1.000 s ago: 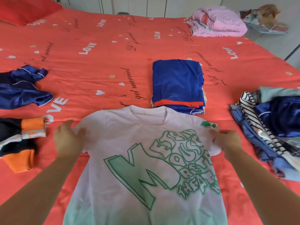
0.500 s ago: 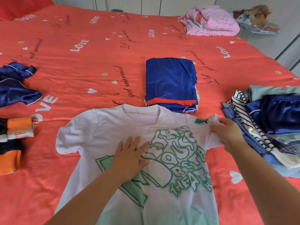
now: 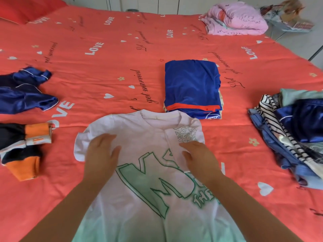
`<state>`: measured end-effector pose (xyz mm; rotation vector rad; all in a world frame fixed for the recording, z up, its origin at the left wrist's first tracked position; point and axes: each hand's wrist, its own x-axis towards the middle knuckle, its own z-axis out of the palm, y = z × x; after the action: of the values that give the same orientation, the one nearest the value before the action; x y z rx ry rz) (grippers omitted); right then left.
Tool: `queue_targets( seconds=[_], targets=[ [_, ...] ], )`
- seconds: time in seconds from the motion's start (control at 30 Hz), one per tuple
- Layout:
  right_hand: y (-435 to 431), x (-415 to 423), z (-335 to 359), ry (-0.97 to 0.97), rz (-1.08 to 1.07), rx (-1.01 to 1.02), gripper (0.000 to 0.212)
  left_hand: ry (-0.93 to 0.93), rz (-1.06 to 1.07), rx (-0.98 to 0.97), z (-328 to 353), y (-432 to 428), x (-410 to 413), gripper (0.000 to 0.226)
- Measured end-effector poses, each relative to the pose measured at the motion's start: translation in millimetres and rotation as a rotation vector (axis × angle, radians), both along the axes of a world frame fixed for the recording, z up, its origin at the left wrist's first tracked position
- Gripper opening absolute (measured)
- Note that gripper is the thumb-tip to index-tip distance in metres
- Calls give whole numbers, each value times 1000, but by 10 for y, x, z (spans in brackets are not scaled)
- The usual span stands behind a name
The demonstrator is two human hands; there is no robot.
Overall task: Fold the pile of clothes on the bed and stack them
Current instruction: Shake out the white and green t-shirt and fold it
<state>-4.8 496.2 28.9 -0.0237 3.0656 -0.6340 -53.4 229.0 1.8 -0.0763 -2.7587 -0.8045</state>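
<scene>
A white T-shirt [image 3: 145, 130] with a green print lies face up on the red bed [image 3: 104, 70] in front of me. Its right side is folded in over the chest, showing the print from the inside. My left hand [image 3: 101, 154] rests flat on the shirt's left chest, fingers straight. My right hand [image 3: 197, 156] lies flat on the folded-over flap. A stack of folded clothes [image 3: 192, 88], blue on top, sits just beyond the collar. A pile of unfolded clothes [image 3: 293, 130], striped and blue, lies at the right.
Crumpled blue satin garments [image 3: 26, 91] and a black and orange garment [image 3: 22, 147] lie at the left. A pink bundle [image 3: 234, 19] sits at the bed's far right corner. A red pillow [image 3: 26, 7] is at the far left. White cupboards stand behind.
My right hand has folded the shirt's right sleeve and side in over the chest and now lies flat on it. My left hand has shifted from the middle toward the left chest.
</scene>
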Motion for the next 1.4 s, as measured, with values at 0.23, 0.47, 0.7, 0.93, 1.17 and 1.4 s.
queue_targets(
  seconds=[0.23, 0.47, 0.7, 0.93, 1.17, 1.4],
  targets=[
    [127, -362, -316, -125, -20, 245, 60, -184, 442, 252, -96, -398, -153, 53],
    [147, -478, -334, -217, -195, 307, 52, -435, 568, 843, -9, -561, -345, 75],
    [29, -363, -368, -231, -29, 300, 49, -717, 495, 1278, 199, -613, -370, 14],
    [13, -313, -337, -176, -46, 292, 47, -678, 454, 1610, 358, -671, -339, 10],
    [-6, -329, -338, -181, -59, 263, 47, -466, 440, 1370, 553, -635, -453, 13],
    [-18, -317, -320, -170, -53, 224, 46, 85, -361, -101, 502, 471, -203, 35]
  ],
)
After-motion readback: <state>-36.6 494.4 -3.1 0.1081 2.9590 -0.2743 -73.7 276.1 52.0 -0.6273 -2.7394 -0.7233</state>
